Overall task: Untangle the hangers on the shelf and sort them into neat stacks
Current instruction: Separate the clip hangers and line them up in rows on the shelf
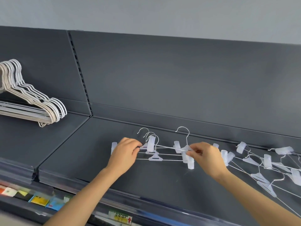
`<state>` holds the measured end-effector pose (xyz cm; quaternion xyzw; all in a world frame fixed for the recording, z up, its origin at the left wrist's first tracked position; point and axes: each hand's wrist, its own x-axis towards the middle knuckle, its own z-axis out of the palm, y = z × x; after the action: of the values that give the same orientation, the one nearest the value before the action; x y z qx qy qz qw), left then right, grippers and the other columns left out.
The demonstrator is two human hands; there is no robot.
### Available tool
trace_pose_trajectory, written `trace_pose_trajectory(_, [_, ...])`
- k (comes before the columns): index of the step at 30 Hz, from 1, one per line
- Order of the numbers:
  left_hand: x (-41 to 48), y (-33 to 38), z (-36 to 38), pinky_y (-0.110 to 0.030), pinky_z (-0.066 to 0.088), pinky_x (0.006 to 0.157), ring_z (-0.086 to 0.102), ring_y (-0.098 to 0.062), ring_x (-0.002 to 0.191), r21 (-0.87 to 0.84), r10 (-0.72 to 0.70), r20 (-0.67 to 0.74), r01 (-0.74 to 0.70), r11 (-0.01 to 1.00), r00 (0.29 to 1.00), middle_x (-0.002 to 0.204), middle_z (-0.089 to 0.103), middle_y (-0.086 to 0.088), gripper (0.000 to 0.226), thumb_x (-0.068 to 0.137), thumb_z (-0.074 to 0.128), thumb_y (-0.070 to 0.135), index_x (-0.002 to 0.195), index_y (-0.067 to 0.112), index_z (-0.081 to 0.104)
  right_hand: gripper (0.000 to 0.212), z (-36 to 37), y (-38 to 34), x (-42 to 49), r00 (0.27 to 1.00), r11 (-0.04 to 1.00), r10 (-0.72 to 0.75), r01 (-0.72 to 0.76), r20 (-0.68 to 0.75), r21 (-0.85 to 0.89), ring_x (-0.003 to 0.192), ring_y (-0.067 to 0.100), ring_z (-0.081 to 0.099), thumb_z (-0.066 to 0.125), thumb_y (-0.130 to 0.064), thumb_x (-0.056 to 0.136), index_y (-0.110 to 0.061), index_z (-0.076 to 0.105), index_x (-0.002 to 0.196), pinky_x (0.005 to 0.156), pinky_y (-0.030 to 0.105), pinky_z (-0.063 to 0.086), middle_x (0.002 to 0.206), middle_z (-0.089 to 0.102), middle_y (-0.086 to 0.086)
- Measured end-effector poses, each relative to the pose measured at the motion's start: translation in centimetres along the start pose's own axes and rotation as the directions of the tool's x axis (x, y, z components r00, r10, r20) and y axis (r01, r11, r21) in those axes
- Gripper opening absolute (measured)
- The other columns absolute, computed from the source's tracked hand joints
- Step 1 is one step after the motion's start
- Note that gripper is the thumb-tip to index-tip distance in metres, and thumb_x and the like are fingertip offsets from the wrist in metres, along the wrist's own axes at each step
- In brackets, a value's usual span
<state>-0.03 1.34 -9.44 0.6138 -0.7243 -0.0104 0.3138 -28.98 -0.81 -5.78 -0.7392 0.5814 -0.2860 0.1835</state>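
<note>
A small stack of clear-plastic clip hangers (155, 158) with wire hooks lies on the dark grey shelf (146, 181) in the middle. My left hand (124, 153) grips the stack's left end, fingers curled over the bars. My right hand (204, 154) pinches the bar of one more clip hanger (183, 148), whose hook points to the back, just above the stack's right end. A tangled heap of clip hangers (267, 167) spreads along the shelf to the right.
A neat stack of white and beige coated hangers (31, 101) leans on the neighbouring shelf section at the left. A slotted upright (80, 74) divides the back panels. Price labels (121, 218) and coloured packets (39, 200) show below the shelf's front edge.
</note>
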Motion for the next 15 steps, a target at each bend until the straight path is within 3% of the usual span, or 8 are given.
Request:
trace_pose_trajectory(5, [0.2, -2.1, -1.5, -0.024, 0.036, 0.098, 0.052, -0.019, 0.119, 0.045, -0.052, 0.075, 0.049, 0.998, 0.996, 0.119, 0.066, 0.003, 0.026, 0.096, 0.05, 0.02, 0.113, 0.013, 0.069, 0.015, 2.9, -0.8, -0.9, 0.992, 0.989, -0.118, 0.121, 0.038, -0.088, 0.079, 0.02, 0.054, 0.071, -0.027, 0.08, -0.012, 0.067, 0.081, 0.073, 0.034, 0.046, 0.078, 0.061, 0.001])
trace_pose_trajectory(9, [0.0, -3.1, -2.3, -0.018, 0.023, 0.104, 0.038, -0.016, 0.134, -0.028, -0.121, 0.16, 0.127, 0.991, 0.98, 0.133, 0.057, 0.002, 0.035, 0.1, 0.039, 0.025, 0.121, 0.013, 0.064, 0.018, 4.7, -1.7, -1.2, 0.977, 0.955, -0.186, 0.204, 0.099, -0.214, 0.078, 0.018, 0.05, 0.069, -0.033, 0.08, -0.016, 0.066, 0.077, 0.075, 0.034, 0.043, 0.076, 0.059, -0.004])
trace_pose_trajectory(15, [-0.5, -4.4, -2.3, -0.025, 0.017, 0.111, 0.017, -0.013, 0.145, -0.125, -0.268, 0.288, 0.313, 0.941, 0.919, 0.149, 0.038, 0.001, 0.036, 0.1, 0.042, 0.027, 0.133, 0.018, 0.053, 0.032, 5.6, -1.9, -1.6, 0.987, 0.959, -0.15, 0.159, 0.057, -0.233, 0.067, 0.024, 0.049, 0.07, -0.028, 0.079, -0.007, 0.053, 0.063, 0.059, 0.029, 0.041, 0.064, 0.054, 0.004])
